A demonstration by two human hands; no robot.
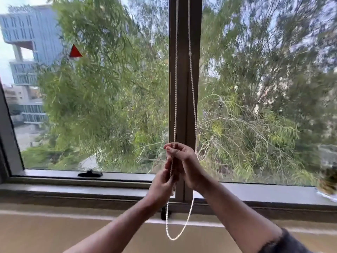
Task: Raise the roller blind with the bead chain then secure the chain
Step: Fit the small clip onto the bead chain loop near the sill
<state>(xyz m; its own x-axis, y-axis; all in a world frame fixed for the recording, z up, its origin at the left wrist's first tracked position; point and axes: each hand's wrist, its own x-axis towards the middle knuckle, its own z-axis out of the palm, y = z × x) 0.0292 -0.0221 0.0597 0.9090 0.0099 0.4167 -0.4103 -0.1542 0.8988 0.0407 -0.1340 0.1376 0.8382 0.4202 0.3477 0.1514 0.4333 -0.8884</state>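
Observation:
A white bead chain [175,88] hangs as a long loop in front of the dark window mullion [184,52]. Its right strand carries a small connector bead high up. The loop's bottom swings free below the sill. My right hand [184,163] pinches the left strand at about sill height. Just below it, my left hand [160,189] grips the same strand. A small black clip [165,213] is fixed to the wall under the sill, close to the chain. The blind itself is out of view above.
Two large glass panes show trees and a grey building outside. A black window latch [90,174] sits on the left frame. A grey sill [73,189] runs across, with a plant pot [328,181] at its far right. Beige wall lies below.

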